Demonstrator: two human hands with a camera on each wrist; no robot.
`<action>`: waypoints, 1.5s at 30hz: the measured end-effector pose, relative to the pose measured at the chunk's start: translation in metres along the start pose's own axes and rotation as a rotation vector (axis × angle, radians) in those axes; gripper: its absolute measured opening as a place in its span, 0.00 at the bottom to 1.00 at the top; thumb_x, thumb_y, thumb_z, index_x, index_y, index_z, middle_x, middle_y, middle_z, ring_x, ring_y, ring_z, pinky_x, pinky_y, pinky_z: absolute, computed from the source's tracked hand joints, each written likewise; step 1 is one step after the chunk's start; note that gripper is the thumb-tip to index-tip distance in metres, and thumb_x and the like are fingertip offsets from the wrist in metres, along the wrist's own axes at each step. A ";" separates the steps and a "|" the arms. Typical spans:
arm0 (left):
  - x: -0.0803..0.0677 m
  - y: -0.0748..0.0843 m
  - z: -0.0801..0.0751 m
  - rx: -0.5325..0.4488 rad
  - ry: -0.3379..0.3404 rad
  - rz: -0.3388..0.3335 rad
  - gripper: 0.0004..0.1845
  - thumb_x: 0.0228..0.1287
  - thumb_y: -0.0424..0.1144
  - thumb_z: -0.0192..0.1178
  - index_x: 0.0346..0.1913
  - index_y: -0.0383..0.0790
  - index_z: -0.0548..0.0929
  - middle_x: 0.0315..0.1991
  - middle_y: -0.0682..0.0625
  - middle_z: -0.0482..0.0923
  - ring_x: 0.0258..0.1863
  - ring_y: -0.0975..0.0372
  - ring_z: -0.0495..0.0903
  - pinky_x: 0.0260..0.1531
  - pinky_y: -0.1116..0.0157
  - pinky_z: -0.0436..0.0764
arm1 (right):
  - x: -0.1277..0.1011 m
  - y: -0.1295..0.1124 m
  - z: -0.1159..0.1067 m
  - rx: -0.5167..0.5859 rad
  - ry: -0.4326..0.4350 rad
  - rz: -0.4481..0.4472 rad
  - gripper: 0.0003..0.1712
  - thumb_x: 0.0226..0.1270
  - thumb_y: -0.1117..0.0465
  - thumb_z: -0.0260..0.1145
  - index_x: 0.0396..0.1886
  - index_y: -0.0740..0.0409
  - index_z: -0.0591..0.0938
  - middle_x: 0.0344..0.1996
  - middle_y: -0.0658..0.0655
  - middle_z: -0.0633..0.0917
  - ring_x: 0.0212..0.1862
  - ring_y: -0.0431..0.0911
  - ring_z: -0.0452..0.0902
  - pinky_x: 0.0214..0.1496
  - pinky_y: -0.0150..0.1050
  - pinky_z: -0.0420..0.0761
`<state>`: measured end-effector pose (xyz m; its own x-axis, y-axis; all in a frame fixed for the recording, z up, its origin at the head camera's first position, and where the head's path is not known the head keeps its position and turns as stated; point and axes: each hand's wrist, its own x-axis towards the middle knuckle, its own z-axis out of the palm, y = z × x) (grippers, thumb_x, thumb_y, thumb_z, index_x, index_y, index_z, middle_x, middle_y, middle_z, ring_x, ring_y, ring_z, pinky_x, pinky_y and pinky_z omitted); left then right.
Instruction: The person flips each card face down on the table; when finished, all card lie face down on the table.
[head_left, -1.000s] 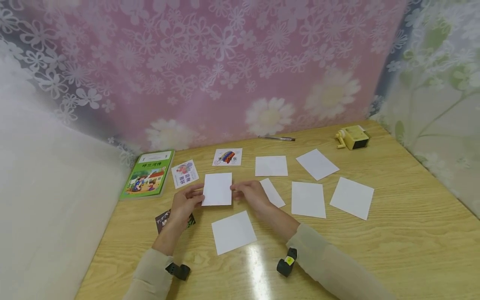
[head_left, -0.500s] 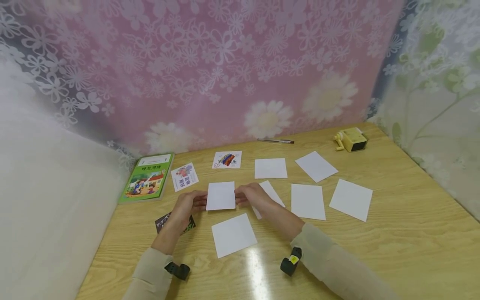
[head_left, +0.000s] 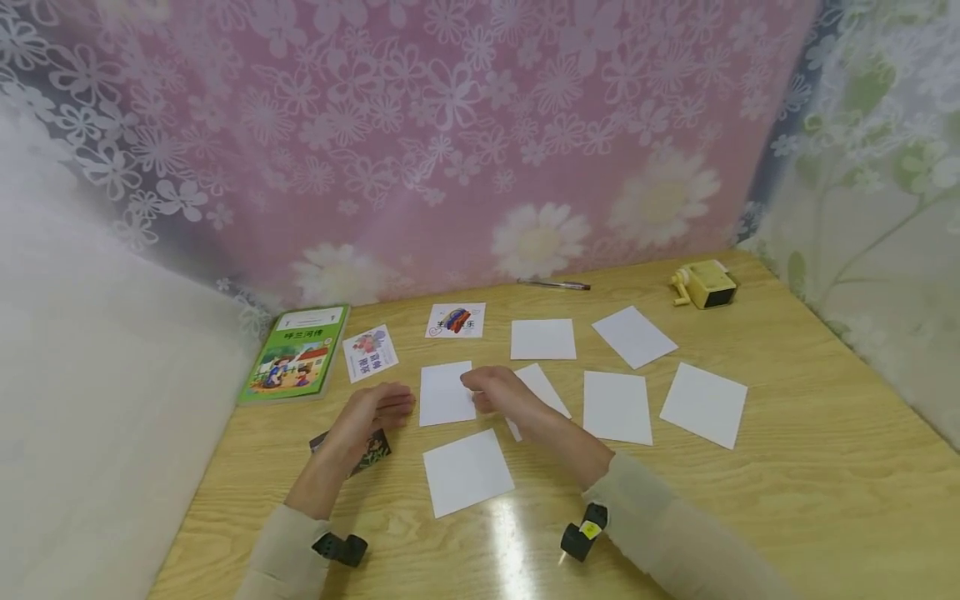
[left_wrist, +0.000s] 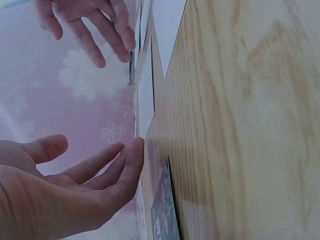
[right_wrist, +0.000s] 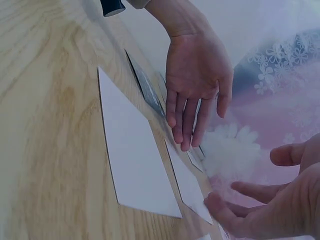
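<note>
A blank white card [head_left: 446, 394] lies flat on the wooden table between my two hands. My left hand [head_left: 367, 417] hovers just left of it, fingers loosely extended and holding nothing; in the left wrist view a gap shows between its thumb and fingers. Beneath that hand a dark printed card [head_left: 375, 451] is partly covered. My right hand [head_left: 506, 396] is at the white card's right edge, its fingers relaxed and apart from the thumb in the right wrist view [right_wrist: 275, 195]. Under my right hand, another white card [head_left: 545, 390] is partly hidden. A nearer white card [head_left: 468, 472] lies in front.
Several more white cards [head_left: 617, 407] lie to the right. Two printed cards [head_left: 455, 320] and a green book [head_left: 296, 354] are at the back left. A pen [head_left: 555, 284] and a yellow crank-handled device [head_left: 705, 284] stand near the floral back wall.
The white card, earlier held up between both hands, now lies flat on the table. Both hands have let go, and the left has drawn slightly away from its edge.
</note>
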<state>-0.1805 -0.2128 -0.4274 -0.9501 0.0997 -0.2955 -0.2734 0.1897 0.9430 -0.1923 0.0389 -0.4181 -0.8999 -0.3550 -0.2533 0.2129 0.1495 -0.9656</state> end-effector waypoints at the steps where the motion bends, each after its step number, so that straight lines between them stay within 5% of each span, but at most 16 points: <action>1: -0.003 -0.001 -0.003 0.000 -0.001 0.009 0.27 0.85 0.45 0.41 0.70 0.25 0.73 0.65 0.31 0.77 0.66 0.43 0.77 0.68 0.50 0.77 | 0.000 -0.001 0.003 0.015 -0.014 -0.021 0.27 0.79 0.53 0.55 0.63 0.71 0.78 0.59 0.68 0.80 0.61 0.63 0.77 0.71 0.57 0.75; 6: -0.018 -0.004 -0.022 0.026 0.019 0.051 0.27 0.87 0.45 0.39 0.73 0.28 0.70 0.67 0.32 0.75 0.67 0.42 0.75 0.69 0.48 0.76 | 0.003 -0.002 0.021 0.095 -0.109 -0.105 0.26 0.81 0.59 0.52 0.69 0.72 0.74 0.65 0.73 0.78 0.65 0.66 0.76 0.68 0.57 0.79; 14: -0.049 -0.009 -0.053 0.087 0.085 0.060 0.29 0.87 0.47 0.38 0.77 0.28 0.64 0.72 0.31 0.69 0.71 0.41 0.69 0.73 0.46 0.70 | 0.015 0.006 0.050 0.163 -0.177 -0.070 0.26 0.80 0.59 0.55 0.69 0.71 0.74 0.63 0.70 0.79 0.64 0.65 0.77 0.71 0.57 0.77; 28: -0.081 -0.026 -0.088 0.043 0.196 -0.113 0.36 0.87 0.50 0.34 0.82 0.27 0.43 0.80 0.26 0.47 0.79 0.37 0.53 0.80 0.46 0.57 | 0.029 0.006 0.095 0.190 -0.208 0.021 0.28 0.78 0.59 0.55 0.69 0.74 0.73 0.65 0.73 0.77 0.68 0.63 0.75 0.70 0.52 0.78; 36: -0.086 -0.033 -0.085 -0.098 0.263 -0.145 0.36 0.86 0.46 0.36 0.80 0.21 0.45 0.76 0.20 0.52 0.69 0.48 0.73 0.63 0.66 0.80 | 0.028 0.007 0.108 0.215 -0.220 0.053 0.29 0.79 0.56 0.56 0.69 0.74 0.73 0.67 0.74 0.74 0.69 0.63 0.73 0.72 0.52 0.76; 45: -0.086 -0.040 -0.080 -0.171 0.292 -0.136 0.34 0.86 0.46 0.38 0.80 0.25 0.49 0.75 0.24 0.59 0.58 0.59 0.79 0.62 0.65 0.81 | 0.024 0.012 0.105 0.249 -0.233 0.033 0.29 0.79 0.57 0.54 0.69 0.74 0.72 0.67 0.75 0.74 0.69 0.65 0.73 0.71 0.55 0.76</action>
<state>-0.1004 -0.3072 -0.4272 -0.8995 -0.2028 -0.3871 -0.3979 0.0134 0.9173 -0.1720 -0.0645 -0.4417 -0.7860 -0.5590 -0.2639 0.3530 -0.0553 -0.9340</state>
